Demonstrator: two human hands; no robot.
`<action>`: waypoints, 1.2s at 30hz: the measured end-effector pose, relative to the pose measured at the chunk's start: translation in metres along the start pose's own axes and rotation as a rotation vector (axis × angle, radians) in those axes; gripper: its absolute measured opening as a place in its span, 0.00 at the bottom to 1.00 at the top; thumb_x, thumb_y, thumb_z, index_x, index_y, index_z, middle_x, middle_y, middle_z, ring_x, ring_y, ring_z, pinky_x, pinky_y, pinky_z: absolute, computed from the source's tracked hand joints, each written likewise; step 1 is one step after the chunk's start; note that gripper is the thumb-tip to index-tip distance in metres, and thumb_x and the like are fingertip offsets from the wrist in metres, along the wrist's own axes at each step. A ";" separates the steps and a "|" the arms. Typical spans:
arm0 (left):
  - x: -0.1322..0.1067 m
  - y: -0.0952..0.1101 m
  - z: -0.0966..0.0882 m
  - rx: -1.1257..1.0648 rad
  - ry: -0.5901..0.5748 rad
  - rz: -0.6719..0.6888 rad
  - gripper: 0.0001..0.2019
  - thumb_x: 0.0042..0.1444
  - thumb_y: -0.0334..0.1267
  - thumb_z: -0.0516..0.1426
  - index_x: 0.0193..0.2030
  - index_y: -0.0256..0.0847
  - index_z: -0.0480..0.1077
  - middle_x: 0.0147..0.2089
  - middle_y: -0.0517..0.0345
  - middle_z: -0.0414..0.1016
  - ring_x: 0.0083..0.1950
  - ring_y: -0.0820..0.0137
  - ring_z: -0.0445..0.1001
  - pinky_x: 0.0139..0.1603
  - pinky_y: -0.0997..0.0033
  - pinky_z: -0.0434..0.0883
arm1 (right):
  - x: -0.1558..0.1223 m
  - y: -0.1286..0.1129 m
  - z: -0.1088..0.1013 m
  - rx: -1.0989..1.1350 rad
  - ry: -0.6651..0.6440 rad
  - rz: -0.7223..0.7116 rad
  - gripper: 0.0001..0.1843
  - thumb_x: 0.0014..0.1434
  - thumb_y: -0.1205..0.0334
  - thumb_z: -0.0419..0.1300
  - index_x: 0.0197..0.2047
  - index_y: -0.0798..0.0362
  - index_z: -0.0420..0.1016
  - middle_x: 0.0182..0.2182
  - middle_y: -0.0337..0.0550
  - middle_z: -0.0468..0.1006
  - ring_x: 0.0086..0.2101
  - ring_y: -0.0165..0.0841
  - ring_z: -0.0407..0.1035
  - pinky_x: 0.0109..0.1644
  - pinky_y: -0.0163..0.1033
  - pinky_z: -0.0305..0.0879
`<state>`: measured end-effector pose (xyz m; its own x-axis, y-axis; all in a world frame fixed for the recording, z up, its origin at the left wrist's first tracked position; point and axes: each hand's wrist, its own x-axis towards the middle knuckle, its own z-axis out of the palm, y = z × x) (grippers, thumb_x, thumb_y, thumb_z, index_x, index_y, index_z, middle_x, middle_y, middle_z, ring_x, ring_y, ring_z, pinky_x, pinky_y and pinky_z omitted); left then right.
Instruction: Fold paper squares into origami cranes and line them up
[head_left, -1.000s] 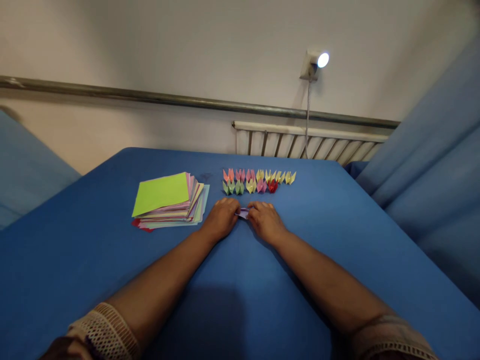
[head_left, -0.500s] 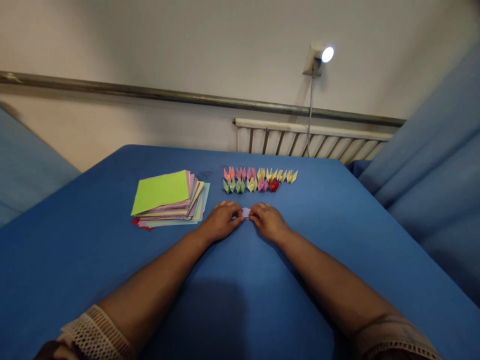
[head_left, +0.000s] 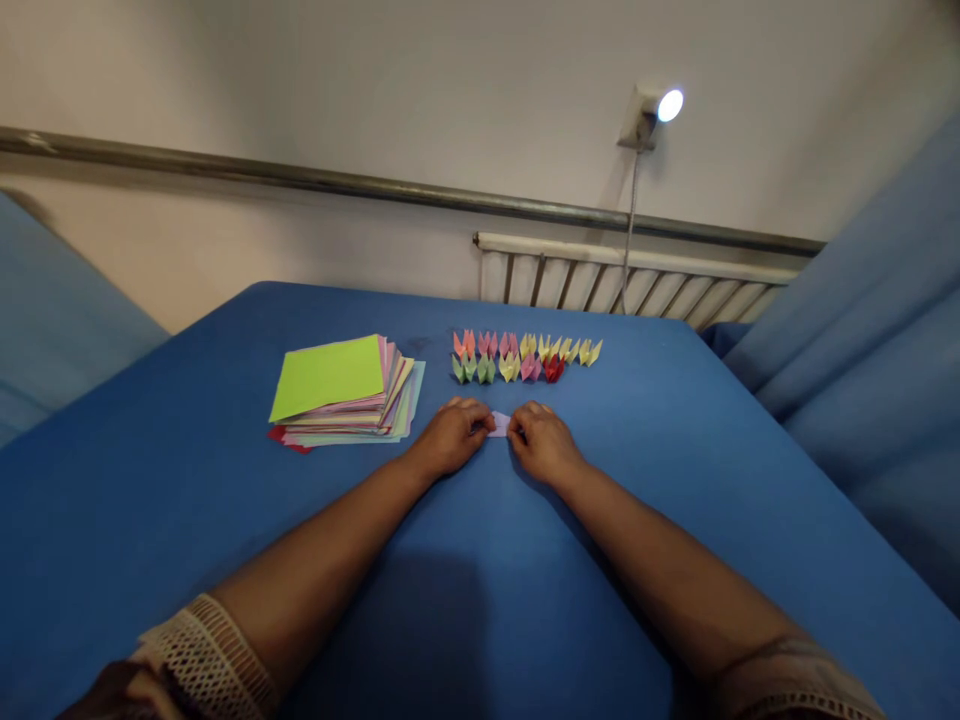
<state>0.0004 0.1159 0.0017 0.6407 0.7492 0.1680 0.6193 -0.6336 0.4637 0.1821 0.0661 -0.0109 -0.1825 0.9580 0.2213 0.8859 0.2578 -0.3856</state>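
A small folded piece of pale lilac paper lies on the blue tabletop between my hands. My left hand pinches its left end with thumb and fingers. At the other end, my right hand grips the paper between curled fingers and thumb. The fingers cover both ends, so only its middle shows. Just beyond the hands stand two rows of small folded paper cranes, among them a red crane, a green crane and a yellow crane.
A thick stack of coloured paper sheets, bright green on top, sits left of my hands. The blue-covered table runs to a wall with a metal rail and a radiator. Blue curtains hang at both sides.
The view has shifted slightly, moving the scene a little right. Both hands still hold the lilac paper, with slightly different finger positions and more of its surface showing.
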 end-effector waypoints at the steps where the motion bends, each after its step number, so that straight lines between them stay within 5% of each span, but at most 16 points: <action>1: 0.000 0.000 0.000 -0.003 -0.006 0.008 0.08 0.53 0.30 0.54 0.35 0.43 0.74 0.40 0.58 0.76 0.45 0.65 0.70 0.51 0.63 0.64 | 0.000 0.000 -0.001 -0.009 -0.005 0.005 0.06 0.60 0.66 0.54 0.35 0.53 0.72 0.35 0.46 0.72 0.39 0.36 0.65 0.45 0.39 0.58; 10: -0.001 -0.010 -0.001 0.004 -0.026 0.049 0.13 0.50 0.29 0.54 0.37 0.45 0.77 0.43 0.58 0.77 0.46 0.64 0.72 0.53 0.62 0.64 | -0.010 -0.013 -0.014 -0.172 -0.110 -0.218 0.13 0.63 0.66 0.50 0.41 0.52 0.77 0.40 0.50 0.77 0.40 0.40 0.67 0.44 0.45 0.56; 22: -0.003 -0.008 -0.031 0.065 -0.249 0.207 0.17 0.52 0.29 0.53 0.45 0.46 0.77 0.51 0.58 0.77 0.54 0.67 0.72 0.59 0.65 0.60 | -0.011 -0.014 -0.018 -0.181 -0.153 -0.194 0.16 0.62 0.68 0.49 0.39 0.50 0.79 0.42 0.48 0.78 0.40 0.40 0.68 0.45 0.44 0.59; 28: 0.001 -0.009 -0.019 0.066 -0.097 0.056 0.11 0.59 0.38 0.53 0.42 0.41 0.76 0.43 0.54 0.78 0.46 0.65 0.73 0.54 0.63 0.64 | -0.011 -0.019 -0.023 -0.255 -0.176 -0.234 0.17 0.63 0.68 0.47 0.46 0.55 0.75 0.54 0.51 0.72 0.45 0.41 0.67 0.47 0.45 0.58; 32: 0.003 -0.008 -0.003 0.127 0.023 -0.029 0.18 0.57 0.42 0.56 0.52 0.38 0.72 0.55 0.47 0.72 0.54 0.57 0.68 0.56 0.56 0.62 | -0.011 -0.020 -0.028 -0.312 -0.238 -0.303 0.17 0.63 0.68 0.47 0.49 0.58 0.73 0.49 0.52 0.75 0.45 0.41 0.67 0.47 0.45 0.57; 36: 0.003 -0.006 0.006 0.095 0.035 -0.042 0.15 0.56 0.40 0.56 0.50 0.41 0.73 0.55 0.51 0.73 0.55 0.58 0.67 0.57 0.57 0.62 | -0.009 -0.018 -0.029 -0.295 -0.247 -0.305 0.17 0.63 0.67 0.47 0.50 0.59 0.73 0.48 0.53 0.75 0.44 0.40 0.67 0.47 0.44 0.57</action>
<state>0.0010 0.1208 -0.0054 0.5980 0.7808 0.1809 0.6868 -0.6156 0.3865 0.1797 0.0491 0.0202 -0.5165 0.8548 0.0515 0.8529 0.5188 -0.0587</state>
